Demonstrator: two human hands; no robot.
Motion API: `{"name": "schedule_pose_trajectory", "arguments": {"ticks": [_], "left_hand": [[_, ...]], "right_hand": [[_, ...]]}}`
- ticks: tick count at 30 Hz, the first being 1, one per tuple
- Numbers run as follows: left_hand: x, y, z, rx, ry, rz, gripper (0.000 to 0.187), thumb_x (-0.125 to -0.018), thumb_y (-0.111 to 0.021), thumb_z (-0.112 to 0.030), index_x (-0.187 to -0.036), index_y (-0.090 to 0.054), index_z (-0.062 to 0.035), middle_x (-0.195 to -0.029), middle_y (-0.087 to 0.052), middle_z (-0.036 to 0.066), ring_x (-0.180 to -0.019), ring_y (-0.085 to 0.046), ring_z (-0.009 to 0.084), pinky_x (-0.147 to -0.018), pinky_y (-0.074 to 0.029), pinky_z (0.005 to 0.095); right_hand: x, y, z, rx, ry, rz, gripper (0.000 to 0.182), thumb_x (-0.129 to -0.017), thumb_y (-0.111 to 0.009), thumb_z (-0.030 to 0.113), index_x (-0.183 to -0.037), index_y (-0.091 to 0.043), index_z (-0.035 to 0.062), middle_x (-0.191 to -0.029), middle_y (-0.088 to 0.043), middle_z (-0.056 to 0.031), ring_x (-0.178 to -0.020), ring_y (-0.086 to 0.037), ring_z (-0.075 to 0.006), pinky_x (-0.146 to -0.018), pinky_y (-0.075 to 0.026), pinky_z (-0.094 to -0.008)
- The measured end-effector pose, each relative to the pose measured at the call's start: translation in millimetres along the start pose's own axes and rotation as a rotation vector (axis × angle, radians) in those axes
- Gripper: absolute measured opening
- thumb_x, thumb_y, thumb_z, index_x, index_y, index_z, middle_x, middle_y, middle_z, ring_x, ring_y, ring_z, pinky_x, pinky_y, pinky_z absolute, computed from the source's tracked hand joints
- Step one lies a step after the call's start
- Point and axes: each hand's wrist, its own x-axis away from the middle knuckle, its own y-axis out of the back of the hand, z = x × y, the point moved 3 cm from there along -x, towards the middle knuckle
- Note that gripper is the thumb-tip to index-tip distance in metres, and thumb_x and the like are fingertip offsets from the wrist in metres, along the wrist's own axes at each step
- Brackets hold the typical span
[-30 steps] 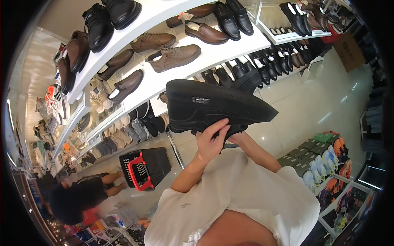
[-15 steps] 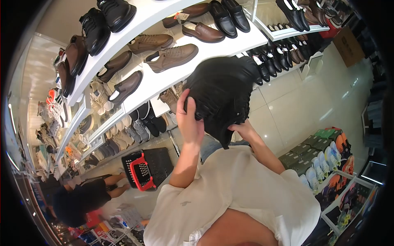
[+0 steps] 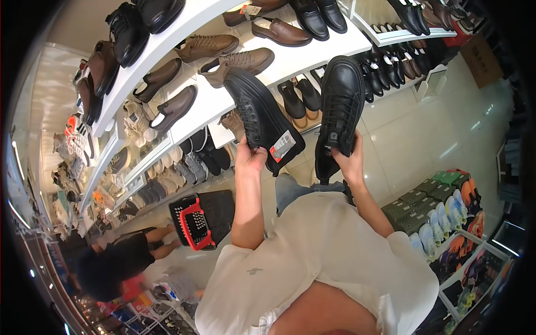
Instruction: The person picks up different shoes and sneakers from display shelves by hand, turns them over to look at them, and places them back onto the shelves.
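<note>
A black lace-up shoe (image 3: 262, 120) is tilted on its side in my left hand (image 3: 251, 159), its sole turned to the right. On its heel end hangs a white and red price tag (image 3: 282, 146). My right hand (image 3: 350, 162) grips the matching black shoe (image 3: 341, 95) near its ankle opening, toe pointing away and laces facing up. The two shoes are held apart in front of the shelf. Part of my right fingers is hidden behind or inside the shoe.
A white curved shelf (image 3: 223, 99) with brown and black shoes runs along the left and front. A black and red basket (image 3: 195, 223) stands on the floor, near a person in dark clothes (image 3: 114, 265). Green shoe boxes (image 3: 410, 204) and sports shoes are at right.
The two black shoes, held together before, are now apart, one in each hand. The left shoe has turned to show its tag; the right shoe now shows its laces.
</note>
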Motion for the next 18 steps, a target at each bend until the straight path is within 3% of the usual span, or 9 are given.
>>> {"name": "schedule_pose_trajectory", "arguments": {"ticks": [3, 5, 6, 8, 9, 11, 13, 18], "left_hand": [[1, 0, -1, -0.036, -0.011, 0.036, 0.021, -0.097, -0.050, -0.008, -0.106, -0.061, 0.0076, -0.109, -0.068, 0.016, -0.096, -0.069, 0.0224, -0.082, -0.060, 0.0285], [3, -2, 0, -0.102, -0.062, -0.023, 0.022, -0.099, -0.049, -0.010, -0.112, -0.061, 0.0041, -0.109, -0.068, 0.015, -0.101, -0.068, 0.0218, -0.089, -0.058, 0.0320], [10, -7, 6, -0.103, -0.060, -0.019, 0.022, -0.099, -0.049, -0.010, -0.112, -0.061, 0.0041, -0.109, -0.068, 0.015, -0.101, -0.068, 0.0218, -0.089, -0.058, 0.0320], [31, -17, 17, -0.269, -0.340, 0.033, 0.027, -0.099, -0.050, -0.008, -0.123, -0.056, 0.0018, -0.122, -0.063, 0.014, -0.106, -0.066, 0.0253, -0.091, -0.056, 0.0398], [31, -11, 23, -0.269, -0.327, 0.034, 0.027, -0.099, -0.050, -0.008, -0.123, -0.056, 0.0018, -0.122, -0.063, 0.014, -0.106, -0.066, 0.0253, -0.091, -0.056, 0.0398], [32, -9, 30, -0.471, -0.533, 0.247, 0.033, -0.101, -0.047, -0.007, -0.134, -0.050, -0.0016, -0.128, -0.058, 0.016, -0.111, -0.062, 0.0253, -0.093, -0.055, 0.0418], [37, -12, 41, -0.502, -0.536, 0.287, 0.036, -0.101, -0.047, -0.006, -0.136, -0.048, -0.0008, -0.126, -0.058, 0.016, -0.110, -0.061, 0.0232, -0.093, -0.053, 0.0397], [63, -20, 57, -0.690, -0.616, 0.298, 0.061, -0.094, -0.060, 0.000, -0.147, -0.031, 0.0024, -0.135, -0.049, 0.018, -0.116, -0.055, 0.0212, -0.101, -0.045, 0.0333]], "right_hand": [[1, -2, 0, 0.016, 0.053, -0.025, 0.066, -0.078, -0.069, 0.004, -0.136, -0.038, -0.0025, -0.120, -0.056, -0.0158, -0.109, -0.057, -0.0216, -0.097, -0.046, -0.0339], [1, -1, 5, 0.059, 0.097, -0.041, 0.062, -0.079, -0.069, 0.005, -0.134, -0.041, -0.0029, -0.119, -0.057, -0.0153, -0.108, -0.058, -0.0208, -0.096, -0.046, -0.0336], [2, -2, 11, -0.075, 0.018, 0.062, 0.060, -0.079, -0.066, 0.008, -0.132, -0.043, -0.0053, -0.115, -0.058, -0.0147, -0.107, -0.057, -0.0208, -0.093, -0.046, -0.0329], [2, 3, 8, -0.198, -0.061, 0.152, 0.058, -0.079, -0.064, 0.010, -0.130, -0.044, -0.0078, -0.111, -0.059, -0.0141, -0.106, -0.057, -0.0208, -0.089, -0.047, -0.0322], [0, 2, -2, -0.359, -0.166, 0.263, 0.051, -0.080, -0.060, 0.010, -0.126, -0.048, -0.0074, -0.109, -0.060, -0.0123, -0.103, -0.056, -0.0200, -0.088, -0.046, -0.0317], [1, 4, -16, -0.516, -0.264, 0.360, 0.046, -0.080, -0.057, 0.011, -0.122, -0.053, -0.0071, -0.106, -0.061, -0.0105, -0.100, -0.056, -0.0192, -0.087, -0.044, -0.0312], [9, -6, -11, -0.405, -0.178, 0.458, 0.040, -0.080, -0.052, 0.010, -0.117, -0.057, -0.0056, -0.106, -0.061, -0.0087, -0.096, -0.055, -0.0187, -0.086, -0.042, -0.0313], [18, -29, -31, -0.522, -0.263, 0.380, 0.045, -0.080, -0.058, -0.003, -0.125, -0.055, -0.0026, -0.115, -0.063, -0.0114, -0.112, -0.055, -0.0207, -0.096, -0.043, -0.0354]]}}
